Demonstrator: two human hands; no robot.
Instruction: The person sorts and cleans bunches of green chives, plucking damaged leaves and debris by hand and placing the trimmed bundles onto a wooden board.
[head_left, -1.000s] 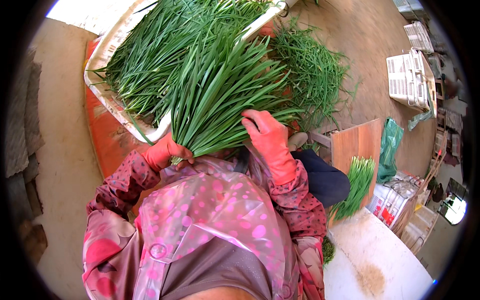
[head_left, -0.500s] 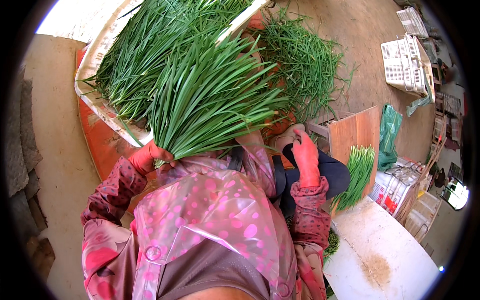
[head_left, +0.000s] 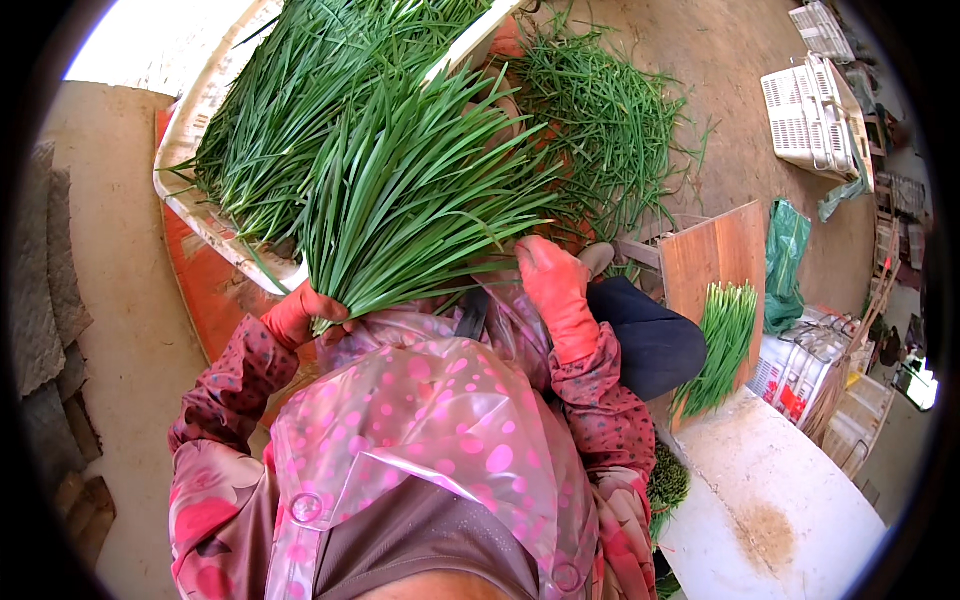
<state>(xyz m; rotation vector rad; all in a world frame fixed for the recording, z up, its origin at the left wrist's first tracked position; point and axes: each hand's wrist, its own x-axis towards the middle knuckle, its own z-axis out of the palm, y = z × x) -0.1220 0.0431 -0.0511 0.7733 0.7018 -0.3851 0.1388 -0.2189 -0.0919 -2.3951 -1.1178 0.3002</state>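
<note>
My left hand (head_left: 304,314), in a red rubber glove, is closed round the pale base of a large bunch of green garlic chives (head_left: 400,210). The leaves fan out up and to the right, over my lap and the crate's edge. My right hand (head_left: 556,290), gloved in red too, is at the bunch's right side by the leaf tips. Its fingers are curled together; whether they pinch a leaf is too small to tell. Behind the bunch, a white plastic crate (head_left: 176,150) holds a heap of loose chives (head_left: 270,140).
Loose chive leaves (head_left: 610,130) lie scattered on the floor. To my right, a neat bundle of chives (head_left: 722,345) leans on a wooden board (head_left: 692,262) beside a white tabletop (head_left: 770,490). Beyond are a green plastic bag (head_left: 786,265) and white crates (head_left: 800,115).
My right hand has moved left and slightly up, from over my knee to the bunch's leaf tips. My left hand keeps its hold on the chives.
</note>
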